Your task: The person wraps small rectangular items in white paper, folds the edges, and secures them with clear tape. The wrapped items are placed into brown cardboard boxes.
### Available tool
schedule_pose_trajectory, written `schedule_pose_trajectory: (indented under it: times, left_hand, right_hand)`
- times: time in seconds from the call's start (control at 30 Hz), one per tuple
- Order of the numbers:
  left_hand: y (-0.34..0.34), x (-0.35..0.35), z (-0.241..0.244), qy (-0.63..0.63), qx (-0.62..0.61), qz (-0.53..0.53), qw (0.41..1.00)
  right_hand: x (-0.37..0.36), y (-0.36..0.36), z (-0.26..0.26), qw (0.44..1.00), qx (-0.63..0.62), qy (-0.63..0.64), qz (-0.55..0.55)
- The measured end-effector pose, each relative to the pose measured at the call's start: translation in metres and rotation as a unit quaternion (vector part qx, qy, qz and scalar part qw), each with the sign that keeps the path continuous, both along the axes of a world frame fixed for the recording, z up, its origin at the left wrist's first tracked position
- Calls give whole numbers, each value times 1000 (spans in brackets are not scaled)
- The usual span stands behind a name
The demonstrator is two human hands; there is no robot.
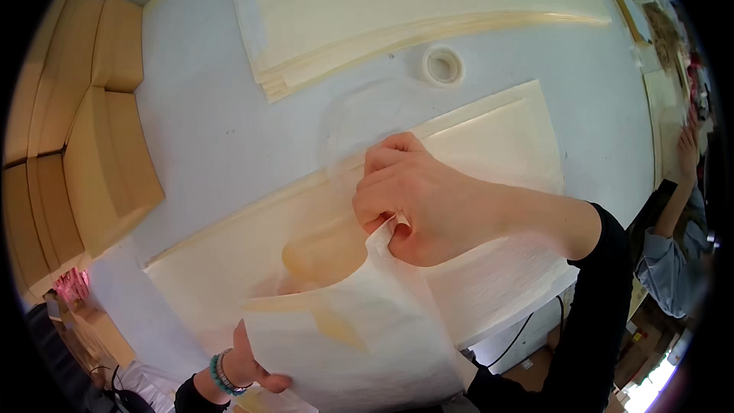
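A pale cream sheet, paper or thin fabric [373,327], is lifted and bent over at the table's near edge. My right hand [418,201] pinches a gathered part of its upper edge. At the lower left my left hand [252,361], with beaded bracelets at the wrist, holds the sheet's left side, thumb in front and the other fingers largely hidden behind it. Under both lies a long cream sheet or thin stack [487,143], set diagonally on the pale table. A yellowish patch shows beside the lifted edge.
Beyond lies a stack of large cream sheets [424,0]. A roll of clear tape [442,66] sits between the stacks on the pale table [195,115]. Brown cardboard boxes [109,155] stand at the left. At the far right a co-worker's arm [679,183] reaches over another surface.
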State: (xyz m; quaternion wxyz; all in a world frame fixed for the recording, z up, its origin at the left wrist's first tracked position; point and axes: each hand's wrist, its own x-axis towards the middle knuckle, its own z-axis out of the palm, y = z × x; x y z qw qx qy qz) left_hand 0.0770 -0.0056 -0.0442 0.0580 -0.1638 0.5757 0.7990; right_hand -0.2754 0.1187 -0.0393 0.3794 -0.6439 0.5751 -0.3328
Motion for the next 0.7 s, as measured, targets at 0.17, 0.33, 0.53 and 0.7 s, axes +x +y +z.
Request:
schedule_pose_trajectory:
  times: [0.17, 0.33, 0.53, 0.7]
  left_hand:
    - [-2, -8, 3, 22, -66, -34, 997]
    - [8, -22, 4, 43, -82, 14, 996]
    - [2, -18, 6, 21, -82, -21, 996]
    - [17, -24, 3, 24, -17, 37, 999]
  right_hand:
    - [-11, -12, -10, 960, -139, 231, -72]
    - [-32, -71, -24, 919, -237, 204, -240]
    - [-12, -19, 25, 950, -73, -28, -302]
    - [35, 81, 5, 980, -71, -72, -174]
